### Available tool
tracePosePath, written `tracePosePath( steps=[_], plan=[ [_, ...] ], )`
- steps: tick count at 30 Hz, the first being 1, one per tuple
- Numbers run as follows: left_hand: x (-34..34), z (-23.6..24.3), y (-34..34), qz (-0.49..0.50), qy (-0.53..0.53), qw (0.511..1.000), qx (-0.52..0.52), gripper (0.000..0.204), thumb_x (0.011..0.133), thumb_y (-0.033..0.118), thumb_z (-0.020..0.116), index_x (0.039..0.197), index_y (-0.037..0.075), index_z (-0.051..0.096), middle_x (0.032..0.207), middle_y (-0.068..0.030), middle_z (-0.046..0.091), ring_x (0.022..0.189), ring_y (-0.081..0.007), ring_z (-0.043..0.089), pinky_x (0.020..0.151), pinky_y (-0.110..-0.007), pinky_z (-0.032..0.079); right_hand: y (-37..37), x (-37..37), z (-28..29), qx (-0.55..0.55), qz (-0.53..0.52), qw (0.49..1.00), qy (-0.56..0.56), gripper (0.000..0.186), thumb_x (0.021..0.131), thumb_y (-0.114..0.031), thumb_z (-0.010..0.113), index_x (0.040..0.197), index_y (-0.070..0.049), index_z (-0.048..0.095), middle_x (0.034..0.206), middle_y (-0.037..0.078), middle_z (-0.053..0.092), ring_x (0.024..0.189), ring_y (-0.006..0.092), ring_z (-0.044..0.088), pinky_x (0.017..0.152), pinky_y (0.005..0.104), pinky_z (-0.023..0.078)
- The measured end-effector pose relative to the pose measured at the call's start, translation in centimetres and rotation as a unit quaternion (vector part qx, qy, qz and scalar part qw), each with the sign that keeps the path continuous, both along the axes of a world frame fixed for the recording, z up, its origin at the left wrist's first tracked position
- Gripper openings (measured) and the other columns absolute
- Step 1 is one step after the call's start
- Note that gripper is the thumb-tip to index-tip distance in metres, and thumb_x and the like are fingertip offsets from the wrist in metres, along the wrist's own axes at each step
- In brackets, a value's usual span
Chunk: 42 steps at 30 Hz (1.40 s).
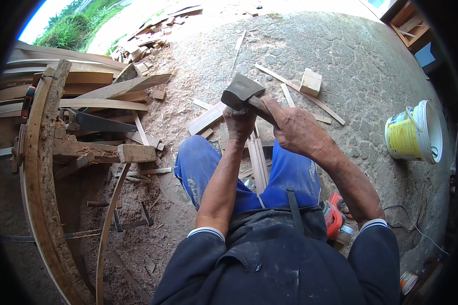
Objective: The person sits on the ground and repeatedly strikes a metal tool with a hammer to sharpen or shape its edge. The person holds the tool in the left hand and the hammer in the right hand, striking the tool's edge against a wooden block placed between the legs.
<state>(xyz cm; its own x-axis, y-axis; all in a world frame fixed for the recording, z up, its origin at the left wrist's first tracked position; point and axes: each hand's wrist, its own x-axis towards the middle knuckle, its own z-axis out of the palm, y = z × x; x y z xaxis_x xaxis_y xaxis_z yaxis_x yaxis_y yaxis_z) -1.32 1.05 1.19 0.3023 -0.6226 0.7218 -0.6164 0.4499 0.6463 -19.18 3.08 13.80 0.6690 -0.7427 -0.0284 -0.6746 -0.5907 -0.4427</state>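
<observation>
Right hand point(299, 127) clasps the hatchet point(244, 91) — left hand point(240, 123) partly hidden, its hold unclear.

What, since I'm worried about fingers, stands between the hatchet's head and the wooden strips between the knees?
In this view, the left hand does: it appears just below the hatchet's head, which partly covers it, and above the wooden strips. Whether hand and head touch cannot be told.

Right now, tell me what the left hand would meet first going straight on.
The left hand would likely meet the metal tool head first; depth between them is hard to judge.
</observation>
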Motion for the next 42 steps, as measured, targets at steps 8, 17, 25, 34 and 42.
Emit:
tracePosePath(
  steps=[8,17,25,34,42],
  plan=[
    [2.7,-1.7,-3.9,-0.001,0.084,0.985,0.15,0.021,0.085,0.019,0.076,0.075,0.003,0.067,0.069,-0.009,0.069,0.066,-0.0261,0.068,0.069,-0.039,0.053,-3.0,0.5,15.2,-0.276,-0.031,0.861,-0.425,0.022,0.094,-0.007,0.066,0.115,-0.003,0.063,0.067,0.003,0.062,0.048,0.0125,0.06,0.048,0.0298,0.051],
    [-0.6,-0.9,1.4,0.021,0.135,0.985,0.108,0.036,0.082,0.011,0.082,0.116,0.006,0.068,0.105,-0.0085,0.074,0.1,-0.0212,0.072,0.09,-0.037,0.056,0.3,0.9,0.1,-0.01,0.029,0.999,0.036,0.053,0.087,-0.008,0.065,0.134,-0.002,0.041,0.09,0.027,0.07,0.089,0.044,0.072,0.076,0.0533,0.058],
    [2.7,-1.9,-3.4,-0.092,0.234,0.956,0.149,0.017,0.081,0.014,0.076,0.073,0.003,0.066,0.067,-0.005,0.068,0.062,-0.0138,0.065,0.062,-0.034,0.052,-0.3,2.0,15.7,-0.182,-0.04,0.919,-0.348,0.035,0.09,-0.002,0.066,0.123,-0.004,0.054,0.078,0.014,0.064,0.068,0.0231,0.064,0.064,0.0374,0.052],
    [0.0,-1.8,1.2,-0.069,0.173,0.974,0.125,0.025,0.082,0.013,0.079,0.104,0.006,0.07,0.098,-0.0086,0.073,0.088,-0.0233,0.072,0.077,-0.036,0.056,0.1,2.5,3.9,0.067,-0.013,0.993,0.101,0.039,0.087,0.001,0.059,0.122,-0.003,0.042,0.084,0.027,0.069,0.078,0.0443,0.072,0.071,0.0544,0.059],
    [0.8,-0.9,-1.7,-0.057,0.213,0.964,0.149,0.013,0.085,0.014,0.076,0.087,0.003,0.07,0.077,-0.0021,0.07,0.071,-0.0149,0.068,0.068,-0.036,0.054,-0.1,-0.9,8.0,-0.085,0.014,0.967,-0.239,0.066,0.087,-0.003,0.07,0.148,-0.009,0.045,0.102,0.025,0.073,0.092,0.0365,0.075,0.085,0.0474,0.059]
  ],
)
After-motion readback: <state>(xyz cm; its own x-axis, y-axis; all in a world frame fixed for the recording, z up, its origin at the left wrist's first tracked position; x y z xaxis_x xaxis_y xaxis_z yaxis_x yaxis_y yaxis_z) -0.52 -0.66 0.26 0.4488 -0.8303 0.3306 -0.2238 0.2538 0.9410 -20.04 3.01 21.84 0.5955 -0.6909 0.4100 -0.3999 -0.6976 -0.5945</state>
